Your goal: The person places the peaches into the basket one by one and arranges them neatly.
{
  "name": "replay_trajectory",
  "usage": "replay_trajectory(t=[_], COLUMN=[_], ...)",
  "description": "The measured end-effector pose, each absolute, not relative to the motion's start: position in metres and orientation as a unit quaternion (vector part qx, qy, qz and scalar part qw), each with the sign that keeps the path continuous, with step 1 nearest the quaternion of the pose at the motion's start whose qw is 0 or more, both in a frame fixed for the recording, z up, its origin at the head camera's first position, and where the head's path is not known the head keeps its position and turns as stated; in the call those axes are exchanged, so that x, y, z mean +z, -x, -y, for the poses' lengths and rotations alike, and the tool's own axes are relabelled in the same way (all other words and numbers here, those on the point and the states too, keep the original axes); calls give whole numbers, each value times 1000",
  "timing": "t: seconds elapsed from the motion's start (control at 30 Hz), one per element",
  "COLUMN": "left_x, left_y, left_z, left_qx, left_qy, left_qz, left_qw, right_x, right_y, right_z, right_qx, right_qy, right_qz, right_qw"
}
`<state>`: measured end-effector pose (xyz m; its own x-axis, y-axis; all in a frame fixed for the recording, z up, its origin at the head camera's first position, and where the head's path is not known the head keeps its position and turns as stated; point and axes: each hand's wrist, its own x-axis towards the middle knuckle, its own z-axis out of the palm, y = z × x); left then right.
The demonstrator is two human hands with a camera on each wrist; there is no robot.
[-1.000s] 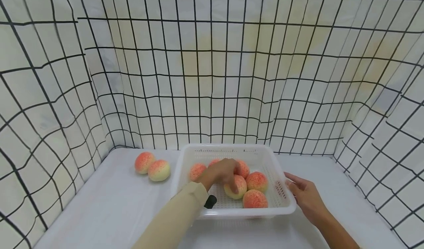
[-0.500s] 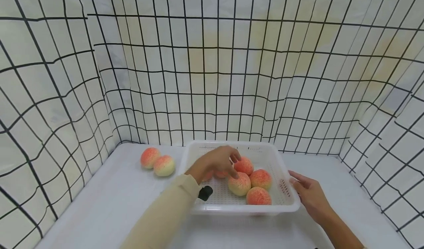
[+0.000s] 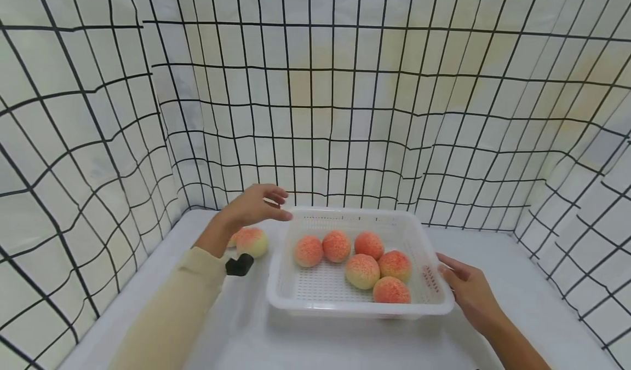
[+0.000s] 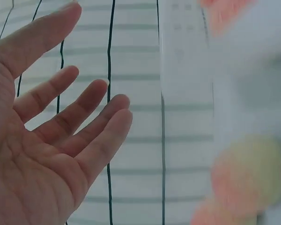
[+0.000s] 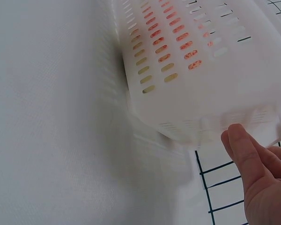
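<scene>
My left hand (image 3: 258, 203), fingers loosely spread and holding nothing, is above the table just left of a white plastic basket (image 3: 360, 311). Two pink-and-yellow peaches (image 3: 252, 242) lie beneath it on the table, one mostly hidden by the wrist; the left wrist view shows a blurred peach (image 4: 248, 176) beyond the bare palm. Inside the basket are several more peaches (image 3: 362, 271), mostly toward the middle and right. My right hand (image 3: 468, 290) holds the basket's right rim, and in the right wrist view its fingertips (image 5: 239, 133) press on the slotted outer wall.
A white cloth-like surface (image 3: 315, 345) covers the table. Black wire grid (image 3: 345, 107) over white sheeting closes off the back and both sides. A small black object (image 3: 239, 265) sits at the left sleeve's cuff.
My left hand has let go of a peach in the basket, lifted, and moved left, out over the two peaches on the table. The right hand has stayed at the rim.
</scene>
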<state>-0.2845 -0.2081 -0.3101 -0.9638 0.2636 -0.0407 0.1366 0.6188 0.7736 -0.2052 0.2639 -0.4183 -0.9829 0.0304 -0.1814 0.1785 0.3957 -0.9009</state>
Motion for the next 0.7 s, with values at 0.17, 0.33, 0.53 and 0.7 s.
replay_trajectory(t=[0.17, 0.33, 0.53, 0.7], left_x=[-318, -341, -383, -410], left_y=[280, 284, 290, 299], left_z=[260, 294, 308, 310], left_qx=[406, 409, 444, 470], left_qy=[-50, 0, 55, 91], left_qz=[-911, -912, -894, -878], left_qw=[51, 34, 14, 9], right_x=[-418, -418, -419, -419], right_y=[205, 205, 206, 207], right_z=[-265, -267, -268, -267], right_qx=[-548, -553, -557, -563], right_qy=[-64, -67, -73, -66], right_qz=[-831, -828, -824, -821], right_qw=[72, 72, 70, 67])
